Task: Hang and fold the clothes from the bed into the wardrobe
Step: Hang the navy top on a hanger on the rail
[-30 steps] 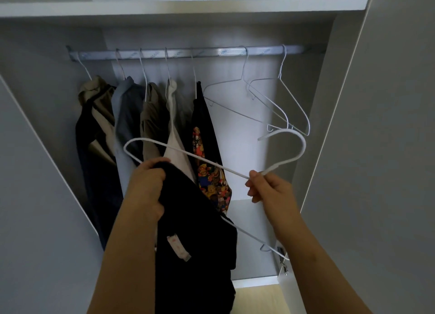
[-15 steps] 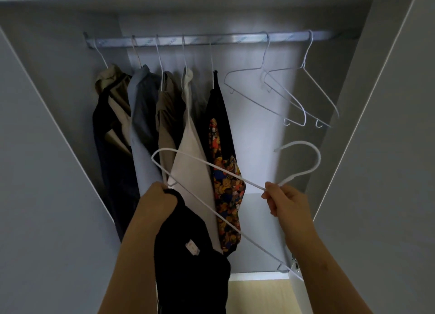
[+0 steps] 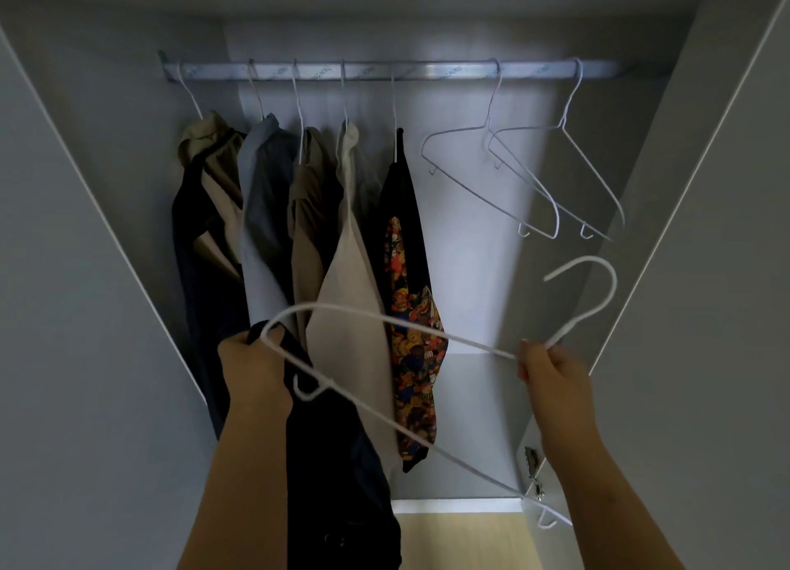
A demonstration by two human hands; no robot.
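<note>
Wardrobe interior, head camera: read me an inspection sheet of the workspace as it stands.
Surface: grey wardrobe back panel; metal hanging rail.
Job's things: black garment; white wire hanger, not yet on the rail.
Clutter: five hung garments; two empty wire hangers.
Grippers: left hand grips the black garment; right hand pinches the white wire hanger's neck.
Cables: nothing seen.
Surroundings: open grey doors; light wooden floor.
</note>
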